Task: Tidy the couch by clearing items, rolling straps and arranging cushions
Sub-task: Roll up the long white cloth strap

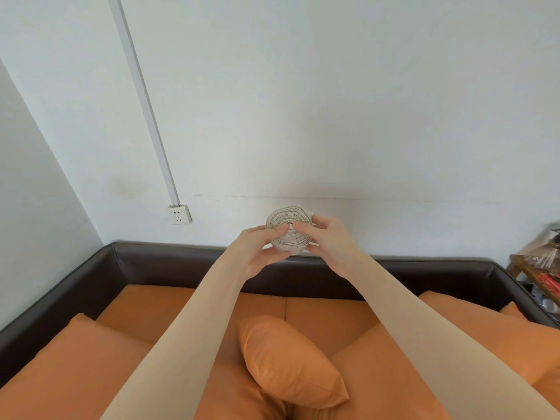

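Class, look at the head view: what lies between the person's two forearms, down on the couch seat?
In the head view, an orange cushion lies on the couch between the forearms.

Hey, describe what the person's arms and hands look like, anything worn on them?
Both arms are covered from the bottom edge of the frame to the wrists by snug, smooth beige sleeves with no visible markings. The left hand and right hand are bare: no gloves, rings, watch or bracelets can be seen.

A cream strap (288, 230) wound into a tight flat coil, its spiral face toward the camera, is held up above the couch's (181, 262) dark backrest; an orange cushion (291, 362) lies tilted on the seat
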